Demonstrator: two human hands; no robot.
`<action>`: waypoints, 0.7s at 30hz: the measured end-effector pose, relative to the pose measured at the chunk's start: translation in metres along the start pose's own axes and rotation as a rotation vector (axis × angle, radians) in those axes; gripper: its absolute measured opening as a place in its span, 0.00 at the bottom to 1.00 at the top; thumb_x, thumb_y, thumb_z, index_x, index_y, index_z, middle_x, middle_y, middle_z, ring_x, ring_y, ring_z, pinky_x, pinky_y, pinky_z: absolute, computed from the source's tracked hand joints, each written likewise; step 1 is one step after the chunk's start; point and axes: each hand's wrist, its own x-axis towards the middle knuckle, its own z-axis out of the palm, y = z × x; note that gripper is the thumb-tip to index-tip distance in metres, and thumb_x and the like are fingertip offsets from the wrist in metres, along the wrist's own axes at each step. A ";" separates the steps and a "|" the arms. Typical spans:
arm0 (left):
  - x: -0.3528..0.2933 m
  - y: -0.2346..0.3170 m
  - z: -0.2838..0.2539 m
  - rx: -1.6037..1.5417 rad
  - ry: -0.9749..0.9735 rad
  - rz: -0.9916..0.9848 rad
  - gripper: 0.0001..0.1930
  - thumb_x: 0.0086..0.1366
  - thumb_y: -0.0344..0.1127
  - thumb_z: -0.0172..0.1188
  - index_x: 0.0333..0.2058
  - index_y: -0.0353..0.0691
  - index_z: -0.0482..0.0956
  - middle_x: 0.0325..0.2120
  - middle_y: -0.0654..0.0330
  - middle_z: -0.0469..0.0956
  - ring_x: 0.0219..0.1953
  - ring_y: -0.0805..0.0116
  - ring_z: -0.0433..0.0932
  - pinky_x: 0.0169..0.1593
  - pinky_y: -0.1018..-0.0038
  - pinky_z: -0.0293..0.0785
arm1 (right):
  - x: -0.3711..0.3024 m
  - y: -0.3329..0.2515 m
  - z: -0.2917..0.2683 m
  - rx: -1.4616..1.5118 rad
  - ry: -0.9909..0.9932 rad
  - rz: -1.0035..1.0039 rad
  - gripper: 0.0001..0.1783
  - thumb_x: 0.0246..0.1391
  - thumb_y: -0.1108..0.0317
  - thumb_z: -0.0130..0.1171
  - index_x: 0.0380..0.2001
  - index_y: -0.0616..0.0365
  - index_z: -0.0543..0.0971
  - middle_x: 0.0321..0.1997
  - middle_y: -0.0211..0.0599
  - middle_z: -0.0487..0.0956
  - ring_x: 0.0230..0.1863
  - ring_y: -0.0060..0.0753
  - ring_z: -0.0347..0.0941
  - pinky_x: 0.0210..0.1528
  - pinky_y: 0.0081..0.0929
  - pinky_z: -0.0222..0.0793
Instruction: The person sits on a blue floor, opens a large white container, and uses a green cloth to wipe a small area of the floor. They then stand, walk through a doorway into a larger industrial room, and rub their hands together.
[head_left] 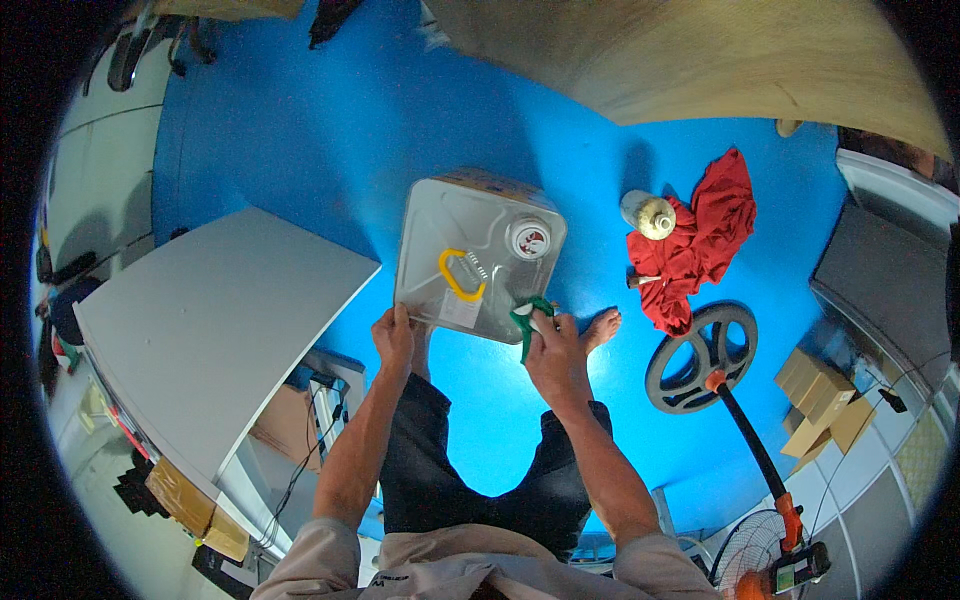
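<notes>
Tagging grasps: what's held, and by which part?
Left hand: metal can, by its near-left corner. Right hand: green cloth, bunched; exact grip spot hidden.

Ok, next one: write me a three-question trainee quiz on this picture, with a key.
1. Which hand holds the green cloth?
2. True or false: the handle on top of the square can is red.
3. Which lies to the right of the can? (a) white tabletop (b) crumpled red cloth (c) blue bucket

Key:
1. The right hand.
2. False; the handle is yellow.
3. b
</notes>
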 end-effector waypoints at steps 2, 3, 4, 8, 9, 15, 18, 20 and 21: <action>0.002 -0.006 -0.005 0.043 -0.007 0.051 0.20 0.69 0.43 0.53 0.35 0.27 0.82 0.23 0.56 0.80 0.27 0.72 0.74 0.30 0.72 0.70 | 0.010 -0.007 -0.020 0.100 0.118 -0.039 0.21 0.47 0.82 0.58 0.48 0.60 0.78 0.40 0.48 0.72 0.42 0.50 0.69 0.46 0.44 0.65; 0.002 -0.012 -0.009 0.065 -0.009 0.071 0.20 0.69 0.43 0.53 0.35 0.27 0.82 0.23 0.56 0.80 0.27 0.72 0.75 0.31 0.72 0.70 | 0.024 -0.012 -0.035 0.060 0.182 -0.119 0.20 0.47 0.82 0.58 0.46 0.60 0.80 0.39 0.48 0.73 0.40 0.49 0.70 0.43 0.42 0.66; 0.002 -0.014 -0.008 0.039 0.002 0.084 0.20 0.69 0.43 0.53 0.35 0.27 0.82 0.23 0.56 0.80 0.26 0.72 0.75 0.31 0.71 0.71 | 0.039 -0.009 -0.039 0.078 0.208 -0.135 0.21 0.46 0.83 0.58 0.47 0.60 0.80 0.40 0.49 0.73 0.40 0.49 0.70 0.43 0.41 0.68; -0.001 0.000 0.003 0.008 0.023 0.063 0.21 0.69 0.43 0.52 0.33 0.27 0.82 0.22 0.55 0.80 0.26 0.70 0.75 0.31 0.69 0.71 | 0.098 -0.011 -0.047 -0.171 0.048 -0.435 0.24 0.47 0.81 0.59 0.51 0.58 0.78 0.46 0.50 0.70 0.43 0.52 0.68 0.45 0.42 0.71; -0.003 0.009 0.006 0.018 0.018 0.044 0.21 0.69 0.43 0.52 0.32 0.27 0.82 0.22 0.55 0.80 0.26 0.70 0.76 0.31 0.69 0.71 | 0.104 -0.006 -0.044 -0.246 -0.022 -0.468 0.25 0.47 0.80 0.59 0.52 0.57 0.77 0.47 0.51 0.70 0.44 0.52 0.68 0.45 0.42 0.71; -0.008 0.022 -0.001 0.107 0.023 0.064 0.21 0.69 0.44 0.51 0.28 0.30 0.80 0.19 0.55 0.78 0.24 0.70 0.73 0.30 0.68 0.69 | 0.112 0.000 -0.027 -0.446 -0.063 -0.571 0.30 0.43 0.77 0.56 0.55 0.55 0.74 0.47 0.48 0.68 0.42 0.48 0.68 0.42 0.39 0.73; -0.008 0.010 -0.002 0.008 0.057 0.075 0.22 0.69 0.45 0.51 0.25 0.31 0.78 0.17 0.57 0.74 0.22 0.70 0.70 0.28 0.67 0.67 | 0.119 -0.002 -0.021 -0.493 -0.060 -0.629 0.30 0.42 0.75 0.57 0.55 0.57 0.73 0.46 0.47 0.68 0.43 0.47 0.69 0.40 0.37 0.74; -0.007 0.011 -0.001 0.056 0.047 0.073 0.22 0.69 0.46 0.51 0.24 0.31 0.76 0.16 0.57 0.73 0.21 0.70 0.69 0.28 0.66 0.67 | 0.123 -0.005 -0.022 -0.523 -0.095 -0.652 0.31 0.41 0.74 0.58 0.54 0.59 0.72 0.45 0.46 0.68 0.43 0.47 0.69 0.39 0.36 0.74; -0.007 0.012 0.000 0.079 0.041 0.073 0.22 0.69 0.46 0.51 0.23 0.31 0.75 0.16 0.58 0.72 0.21 0.70 0.68 0.28 0.66 0.67 | 0.125 -0.006 -0.023 -0.528 -0.126 -0.658 0.31 0.41 0.73 0.59 0.54 0.60 0.72 0.44 0.45 0.68 0.44 0.46 0.69 0.38 0.34 0.75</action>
